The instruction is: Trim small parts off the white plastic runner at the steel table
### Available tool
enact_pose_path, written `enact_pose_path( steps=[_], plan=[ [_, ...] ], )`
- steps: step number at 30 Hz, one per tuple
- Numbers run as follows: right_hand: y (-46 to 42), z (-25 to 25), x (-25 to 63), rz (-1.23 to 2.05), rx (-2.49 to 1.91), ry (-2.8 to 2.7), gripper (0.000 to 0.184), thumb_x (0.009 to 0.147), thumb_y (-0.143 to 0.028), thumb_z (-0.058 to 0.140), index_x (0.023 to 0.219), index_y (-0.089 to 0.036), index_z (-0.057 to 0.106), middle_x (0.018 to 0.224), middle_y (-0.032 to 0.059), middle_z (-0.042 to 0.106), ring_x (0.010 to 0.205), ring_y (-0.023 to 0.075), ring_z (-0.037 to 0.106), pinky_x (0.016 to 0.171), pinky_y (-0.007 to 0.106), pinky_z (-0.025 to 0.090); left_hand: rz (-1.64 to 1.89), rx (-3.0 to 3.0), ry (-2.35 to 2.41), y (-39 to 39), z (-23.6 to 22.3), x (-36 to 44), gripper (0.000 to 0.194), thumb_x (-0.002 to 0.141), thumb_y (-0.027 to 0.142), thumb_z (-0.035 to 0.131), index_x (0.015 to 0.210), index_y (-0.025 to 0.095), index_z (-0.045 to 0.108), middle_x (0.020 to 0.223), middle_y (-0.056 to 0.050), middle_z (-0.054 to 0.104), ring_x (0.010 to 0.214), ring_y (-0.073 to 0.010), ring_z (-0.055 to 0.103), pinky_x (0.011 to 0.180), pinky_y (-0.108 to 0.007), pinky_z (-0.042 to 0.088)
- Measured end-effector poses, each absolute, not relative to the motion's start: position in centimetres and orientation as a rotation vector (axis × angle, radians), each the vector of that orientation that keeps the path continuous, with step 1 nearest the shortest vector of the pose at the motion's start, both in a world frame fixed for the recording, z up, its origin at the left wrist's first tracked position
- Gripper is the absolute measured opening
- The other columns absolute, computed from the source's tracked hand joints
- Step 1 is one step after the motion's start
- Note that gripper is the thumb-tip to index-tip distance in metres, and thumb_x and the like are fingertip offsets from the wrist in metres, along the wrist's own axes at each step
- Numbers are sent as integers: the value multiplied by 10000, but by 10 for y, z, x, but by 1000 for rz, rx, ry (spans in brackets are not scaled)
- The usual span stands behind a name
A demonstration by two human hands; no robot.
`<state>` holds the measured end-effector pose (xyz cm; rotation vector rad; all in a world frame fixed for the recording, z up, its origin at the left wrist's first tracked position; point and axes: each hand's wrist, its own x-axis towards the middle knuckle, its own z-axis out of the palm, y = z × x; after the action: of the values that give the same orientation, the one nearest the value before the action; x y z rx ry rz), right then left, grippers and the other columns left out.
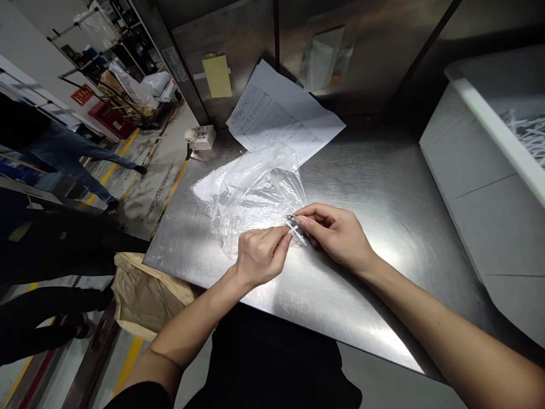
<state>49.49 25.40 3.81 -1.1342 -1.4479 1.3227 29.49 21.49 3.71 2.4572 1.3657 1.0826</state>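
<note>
Both hands meet over the brushed-metal worktop [366, 176], all streaks and bright glare. The left hand [260, 254], fingers curled in, pinches a thin white cross-shaped piece [294, 229] between thumb and forefinger; the right hand [338, 232] closes its fingertips on the far end of it, where something small and dark shows, too tiny to name. So the piece sits right between the two, just above the near part of the metal, its arms slim and straight, partly lost behind the fingers.

Just beyond and left, a clear plastic bag [259, 196] crinkles and shines, its folds hiding whatever might lie under it. It overlaps the printed sheets [285, 113] at the far side, slanted, their text too small to read. On the right stands a smooth, pale grey bin [464, 187], cut off by the frame, a tangle of white strips [530, 133] just visible inside. Near left, a creased brown paper sack [147, 298] gapes, partly covered by the left forearm.
</note>
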Motion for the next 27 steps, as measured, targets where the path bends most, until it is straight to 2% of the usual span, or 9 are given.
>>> enact_pose_path(
  steps=[7, 13, 27],
  plan=[
    [254, 40, 496, 1280, -1174, -1500, 312, 954, -466, 750, 993, -162, 804, 710, 27, 681, 548, 144, 540, 513, 300, 396, 1053, 2404, 1389, 215, 36, 295, 207, 1080, 250, 545, 1014, 180, 729, 785, -3, 769, 635, -119, 689, 614, -259, 457],
    [247, 51, 495, 1191, -1073, -1494, 239, 979, -417, 761, 1030, -186, 794, 767, 26, 708, 618, 163, 613, 576, 309, 477, 1079, 2398, 1413, 215, 35, 294, 198, 1070, 255, 564, 947, 180, 701, 732, 15, 721, 591, -107, 629, 597, -271, 404],
    [241, 63, 493, 1217, -1023, -1553, 171, 983, -356, 764, 1065, -211, 800, 781, 16, 725, 629, 165, 645, 594, 314, 513, 1099, 2373, 1396, 215, 37, 293, 195, 1066, 244, 553, 921, 189, 671, 710, 20, 684, 591, -107, 601, 591, -272, 388]
  ],
)
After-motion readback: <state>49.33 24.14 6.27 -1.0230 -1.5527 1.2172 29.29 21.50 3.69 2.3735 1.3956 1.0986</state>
